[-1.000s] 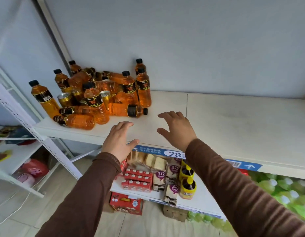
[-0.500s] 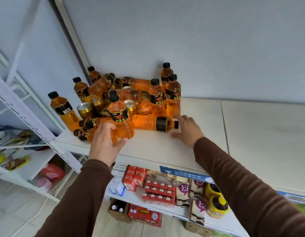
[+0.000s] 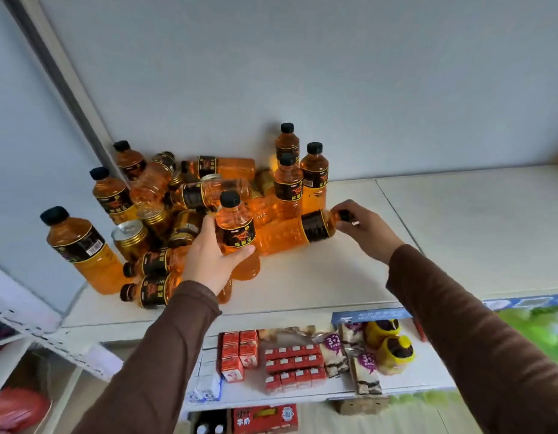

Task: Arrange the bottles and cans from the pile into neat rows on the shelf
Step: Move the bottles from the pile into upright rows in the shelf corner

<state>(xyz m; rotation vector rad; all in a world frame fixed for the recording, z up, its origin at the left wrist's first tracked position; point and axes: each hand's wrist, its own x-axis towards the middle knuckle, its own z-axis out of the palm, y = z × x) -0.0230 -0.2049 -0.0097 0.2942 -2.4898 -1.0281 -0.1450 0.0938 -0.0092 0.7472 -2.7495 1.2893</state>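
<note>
A jumbled pile of amber drink bottles with black caps and gold cans (image 3: 130, 238) fills the left end of the white shelf (image 3: 327, 277). My left hand (image 3: 212, 261) grips an upright bottle (image 3: 237, 233) at the pile's front, fingers round its labelled middle. My right hand (image 3: 362, 230) pinches the capped neck of a bottle lying on its side (image 3: 290, 234), cap pointing right. Three bottles (image 3: 313, 173) stand upright against the back wall behind it. One bottle (image 3: 83, 252) stands alone at the far left.
The shelf's right part (image 3: 459, 230) is bare board. A lower shelf (image 3: 302, 393) holds red cartons (image 3: 290, 364), snack packs and yellow tubs (image 3: 393, 349). A white perforated upright (image 3: 30, 324) slants across the lower left. The grey wall (image 3: 334, 73) backs the shelf.
Both hands reached forward from the shelf's front edge into the pile. My left hand closed round the upright bottle, and my right hand took the cap end of the lying bottle.
</note>
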